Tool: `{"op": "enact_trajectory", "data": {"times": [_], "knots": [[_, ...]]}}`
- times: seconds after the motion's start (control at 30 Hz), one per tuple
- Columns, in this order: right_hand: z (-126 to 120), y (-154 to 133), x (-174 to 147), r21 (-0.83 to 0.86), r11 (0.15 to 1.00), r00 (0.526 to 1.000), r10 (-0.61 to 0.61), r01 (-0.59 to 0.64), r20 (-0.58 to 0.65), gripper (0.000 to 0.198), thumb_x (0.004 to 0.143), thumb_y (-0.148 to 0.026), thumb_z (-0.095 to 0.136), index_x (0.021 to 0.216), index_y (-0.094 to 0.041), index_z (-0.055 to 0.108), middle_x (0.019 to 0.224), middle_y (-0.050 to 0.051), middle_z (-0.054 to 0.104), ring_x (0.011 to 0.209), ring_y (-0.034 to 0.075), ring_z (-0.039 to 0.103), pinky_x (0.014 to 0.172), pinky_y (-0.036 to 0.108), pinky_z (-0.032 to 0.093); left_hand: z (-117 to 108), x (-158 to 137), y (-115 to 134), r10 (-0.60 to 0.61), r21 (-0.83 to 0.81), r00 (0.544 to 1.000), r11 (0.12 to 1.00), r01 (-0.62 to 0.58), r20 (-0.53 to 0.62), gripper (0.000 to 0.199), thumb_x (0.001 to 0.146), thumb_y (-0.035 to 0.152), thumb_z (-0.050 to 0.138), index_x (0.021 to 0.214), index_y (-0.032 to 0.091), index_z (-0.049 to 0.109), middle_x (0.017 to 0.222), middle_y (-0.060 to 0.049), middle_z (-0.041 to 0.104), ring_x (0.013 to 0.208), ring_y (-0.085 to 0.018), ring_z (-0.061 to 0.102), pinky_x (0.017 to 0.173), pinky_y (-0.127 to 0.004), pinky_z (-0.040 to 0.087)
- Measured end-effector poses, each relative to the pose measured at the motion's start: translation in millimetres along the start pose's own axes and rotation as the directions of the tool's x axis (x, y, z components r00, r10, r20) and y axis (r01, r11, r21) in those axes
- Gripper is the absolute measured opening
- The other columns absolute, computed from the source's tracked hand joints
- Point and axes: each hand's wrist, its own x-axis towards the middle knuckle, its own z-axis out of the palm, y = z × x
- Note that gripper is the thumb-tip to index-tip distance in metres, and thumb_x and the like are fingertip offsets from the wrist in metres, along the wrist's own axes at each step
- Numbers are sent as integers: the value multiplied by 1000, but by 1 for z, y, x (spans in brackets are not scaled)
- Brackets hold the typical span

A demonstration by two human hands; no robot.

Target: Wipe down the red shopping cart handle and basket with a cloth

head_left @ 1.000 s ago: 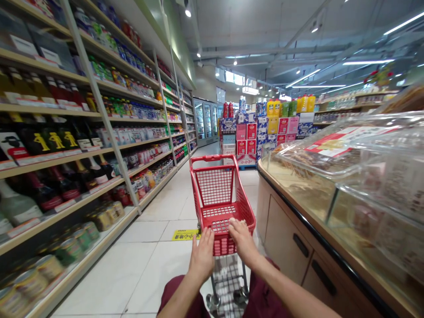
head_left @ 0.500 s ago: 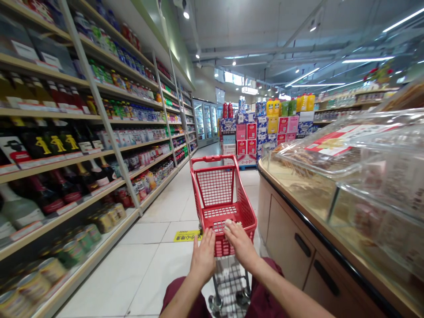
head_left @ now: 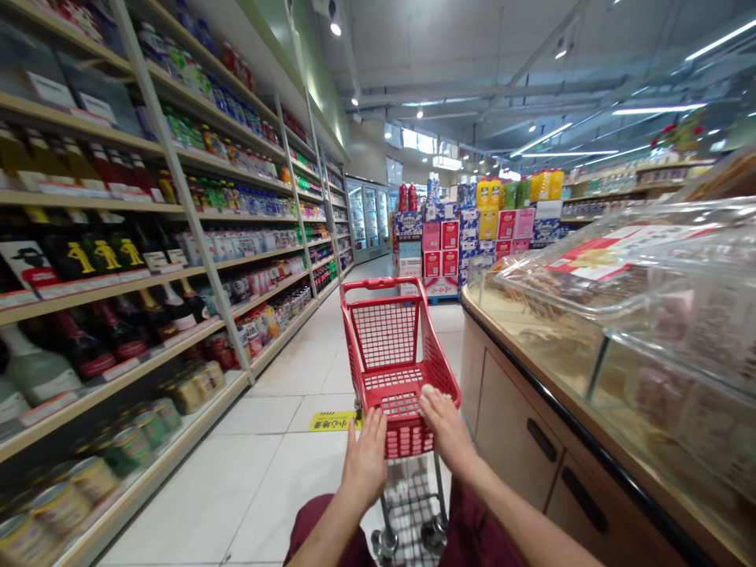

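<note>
A small red plastic shopping cart [head_left: 387, 339] stands upright in front of me, its basket bare inside. My left hand [head_left: 367, 453] lies at the near left of its rim, fingers stretched out and nearly together. On the near right corner of the rim, my right hand [head_left: 446, 425] presses with curled fingers over a small white wad [head_left: 426, 390], which looks like tissue or cloth. Most of that wad is hidden under the fingers. Below the basket, the metal legs and casters reach down between my knees.
Shelves of bottles and cans [head_left: 194, 213] line the left side. Close on the right is a wooden counter [head_left: 513, 378] topped with clear plastic food covers [head_left: 638, 252]. A yellow floor sticker [head_left: 334, 421] lies left of the cart. Stacked drink boxes [head_left: 440, 244] stand ahead.
My right hand has slid to the right along the near rim with the white wad, reaching the corner. The left hand has barely moved, and the cart is in the same place.
</note>
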Motion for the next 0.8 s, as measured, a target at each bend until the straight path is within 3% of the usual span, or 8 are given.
{"op": "enact_trajectory", "data": {"times": [0.1,0.3,0.43,0.5,0.63,0.7,0.8], "knots": [[-3,7,0,-28,991,991,132,-133,-22,36,83,-10,37,114,-18,54,126,13,47,122,23,36,99,49,28,-1,0,3,-2,-9,1000,1000,2,5,72,64,12,32,134,12,19,143,-5,15,132,-19,9,105,-50,8],[0,-19,0,88,989,991,-126,122,51,38,84,-11,39,118,-23,50,129,7,45,124,18,33,98,42,32,-4,-1,5,11,2,1000,1000,-11,21,73,63,13,34,134,11,20,143,-5,17,132,-20,11,105,-50,9],[-7,5,2,-20,997,997,79,-79,-15,32,84,-14,40,112,-20,55,124,12,49,120,22,38,96,48,32,-1,-3,5,20,-7,1000,1000,-20,-11,71,63,12,33,134,10,20,142,-5,17,132,-19,11,105,-50,9],[-6,4,1,-45,992,992,120,-122,-27,34,84,-11,38,111,-19,55,124,13,49,120,23,38,97,49,31,0,-3,7,21,-10,999,1000,-21,-24,71,64,11,33,134,10,20,142,-6,17,132,-20,10,106,-50,8],[2,-21,0,15,996,995,-89,88,40,37,84,-11,36,117,-21,51,129,8,45,123,20,34,98,45,32,3,-3,9,30,-11,999,999,-30,-28,70,64,11,33,133,10,22,142,-6,17,131,-20,11,106,-51,8],[1,-18,0,18,992,990,-127,126,56,35,85,-14,37,116,-22,52,128,7,46,122,20,35,97,44,33,4,-3,8,42,-9,998,999,-42,-39,70,64,11,33,133,10,22,142,-6,18,131,-20,12,105,-51,8],[-6,5,-1,-47,998,999,36,-36,-4,32,86,-17,37,112,-21,55,124,10,49,120,22,38,97,47,33,8,-3,7,58,1,996,998,-58,-73,69,65,10,32,133,11,21,142,-5,19,131,-19,12,105,-51,9]]}}
